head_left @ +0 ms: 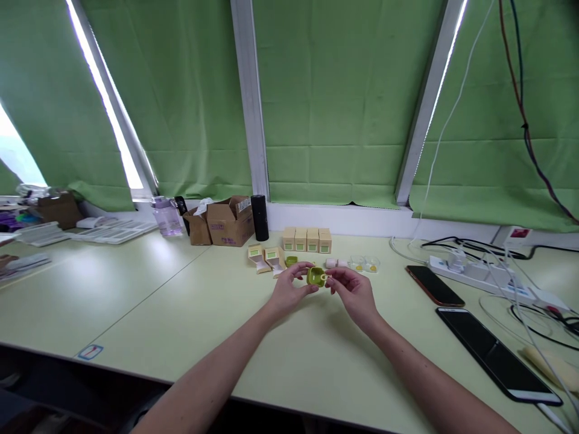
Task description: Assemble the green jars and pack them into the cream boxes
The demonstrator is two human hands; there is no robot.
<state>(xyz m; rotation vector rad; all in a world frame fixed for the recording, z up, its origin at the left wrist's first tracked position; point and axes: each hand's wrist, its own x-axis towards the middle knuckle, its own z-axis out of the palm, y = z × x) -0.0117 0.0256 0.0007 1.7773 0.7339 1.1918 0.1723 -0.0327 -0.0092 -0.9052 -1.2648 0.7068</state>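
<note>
My left hand grips a small olive-green square cup-shaped case by its left side, thumb below and fingers behind. At its right side my right hand pinches a small pale part touching the case; its exact kind is too small to tell. Just behind my left hand lies another green piece. Beside it are two opened little cartons. Beyond my hands sit small pinkish-white cylinders and clear rounded pieces with yellow spots.
Several closed small beige boxes stand in a row at the back. Left of them are a black cylinder, a cardboard box and a lilac bottle. Rightward lie a phone, a larger tablet-like device and a power strip with cables.
</note>
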